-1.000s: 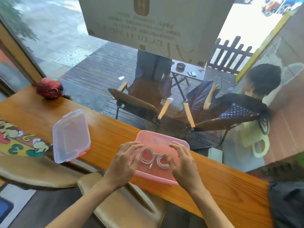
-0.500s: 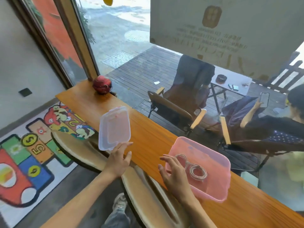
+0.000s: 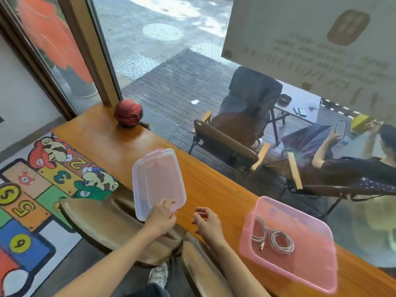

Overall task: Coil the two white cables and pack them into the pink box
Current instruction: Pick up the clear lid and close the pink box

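Cables: two white coiled cables (image 3: pixel 273 237) lie side by side on the floor of the pink box (image 3: pixel 310 273), toward its left half, one loop just beside the other, with a plug end pointing to the near side. The open box sits on the wooden counter (image 3: pixel 214 189) at the right, its near edge at the counter's near edge. Well to the left of the box, the translucent lid (image 3: pixel 157 181) rests on the counter with its near corner past the edge. The left hand (image 3: pixel 161 217) grips that near corner, thumb on top and fingers curled beneath. The right hand (image 3: pixel 207 224) hovers above the counter between lid and box, fingers loosely spread and holding nothing, apart from both. At the far left end of the counter a red ball (image 3: pixel 128 112) sits against the window frame. Below the counter's near edge stand brown padded stools (image 3: pixel 102 228).
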